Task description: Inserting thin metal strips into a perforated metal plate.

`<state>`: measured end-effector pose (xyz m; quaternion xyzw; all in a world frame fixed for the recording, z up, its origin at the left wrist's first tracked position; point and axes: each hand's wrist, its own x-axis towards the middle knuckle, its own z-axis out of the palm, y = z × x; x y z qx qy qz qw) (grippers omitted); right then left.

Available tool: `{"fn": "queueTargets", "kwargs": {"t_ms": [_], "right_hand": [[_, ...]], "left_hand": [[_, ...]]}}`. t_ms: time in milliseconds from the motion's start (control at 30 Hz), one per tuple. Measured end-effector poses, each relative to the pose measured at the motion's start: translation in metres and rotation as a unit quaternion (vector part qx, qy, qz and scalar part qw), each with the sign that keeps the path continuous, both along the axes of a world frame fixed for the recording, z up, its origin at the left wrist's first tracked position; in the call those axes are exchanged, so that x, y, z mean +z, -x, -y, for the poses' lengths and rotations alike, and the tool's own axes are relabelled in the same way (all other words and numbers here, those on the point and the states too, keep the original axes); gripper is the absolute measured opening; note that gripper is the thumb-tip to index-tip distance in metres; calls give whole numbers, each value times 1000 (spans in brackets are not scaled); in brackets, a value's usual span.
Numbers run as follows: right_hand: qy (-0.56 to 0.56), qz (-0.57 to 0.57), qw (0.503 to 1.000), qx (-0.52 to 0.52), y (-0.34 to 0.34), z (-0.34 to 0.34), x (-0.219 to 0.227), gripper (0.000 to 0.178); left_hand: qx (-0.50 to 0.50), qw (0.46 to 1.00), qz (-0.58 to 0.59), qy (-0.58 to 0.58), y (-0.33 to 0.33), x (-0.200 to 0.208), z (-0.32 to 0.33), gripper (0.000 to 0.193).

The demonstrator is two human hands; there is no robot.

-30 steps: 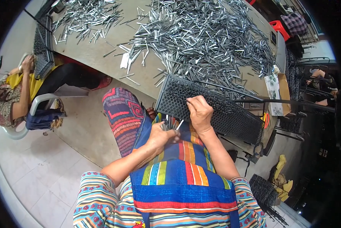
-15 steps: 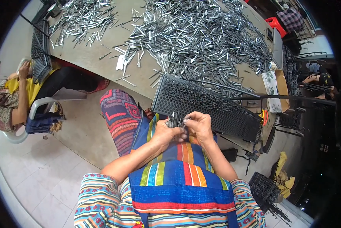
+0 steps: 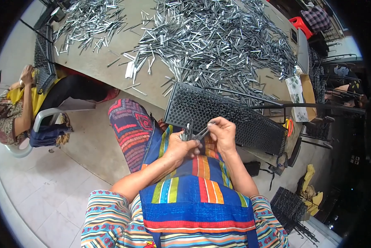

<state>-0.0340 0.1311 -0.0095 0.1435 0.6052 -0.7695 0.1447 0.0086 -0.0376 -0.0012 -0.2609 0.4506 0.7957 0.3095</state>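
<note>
Fingers (image 3: 219, 120) of the right hand (image 3: 224, 137) are being pressed together on the end of a slim grey piece (image 3: 203, 133), while a bundle of slim pieces (image 3: 187, 131) is being gripped, tips up, by the curled left hand (image 3: 178, 148). Both are being held above a striped apron (image 3: 202, 206), just short of a perforated black tray (image 3: 179, 108) that is being borne, apparently, by the near edge of the surface (image 3: 86, 62), beside a heap of loose pieces (image 3: 210, 45).

Neighbours could be dragged out of the bundle if the slim grey piece is being drawn across them at a slant. Were the left grip loosened too far, several could be spilled onto the apron or the floor (image 3: 41, 190). With only its end being pinched, the piece itself could be let slip. The tray could be tipped by a knock from a wrist, since its near side seems to be overhanging the surface.

Whether one piece or two are being pinched cannot be told. The lower ends of the bundle are being hidden by the left hand, so its count is being left unknown. The tray's upper edge is being crossed by a black rod (image 3: 243, 96), and whatever is standing in its middle holes is being lost, dark on dark. A co-worker (image 3: 5, 118) at the left is being cut off by the lens rim.
</note>
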Motion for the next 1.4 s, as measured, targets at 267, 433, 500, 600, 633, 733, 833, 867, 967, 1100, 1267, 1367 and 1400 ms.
{"fn": "queueTargets", "kwargs": {"t_ms": [267,433,500,600,633,733,833,867,967,1100,1267,1367,1400], "right_hand": [[-240,-231,940,-70,29,7,-1,5],[-326,-307,893,-40,40,9,-2,7],[-358,-311,880,-33,41,7,8,8],[-452,-395,800,-9,39,6,16,6],[-483,-416,770,10,38,7,15,9],[-422,-416,805,5,36,12,3,8],[-378,-379,845,-6,31,12,7,8],[-384,-388,837,-13,32,11,8,8],[-383,-399,833,-19,32,6,8,8],[-374,-412,831,-18,34,2,4,7],[-389,-418,820,-17,35,4,3,7],[-399,-396,827,-14,35,3,5,8],[-398,-397,827,-16,34,3,7,8]], "left_hand": [[34,999,20,7,2,-13,-4,11],[30,999,21,-9,9,-12,-3,12],[28,1000,12,-1,10,-10,-5,12],[-11,1000,23,9,9,-14,-5,13],[6,999,39,-10,10,-15,-5,14],[35,998,47,3,8,-7,-1,8],[23,999,37,12,8,-8,-2,8],[25,999,42,16,9,-5,-4,8],[24,999,22,38,12,-7,-11,6],[34,999,21,35,16,0,-12,6],[72,997,12,11,9,4,-13,7],[79,996,-44,24,7,3,-10,8],[79,996,-46,25,6,3,-10,8]]}}
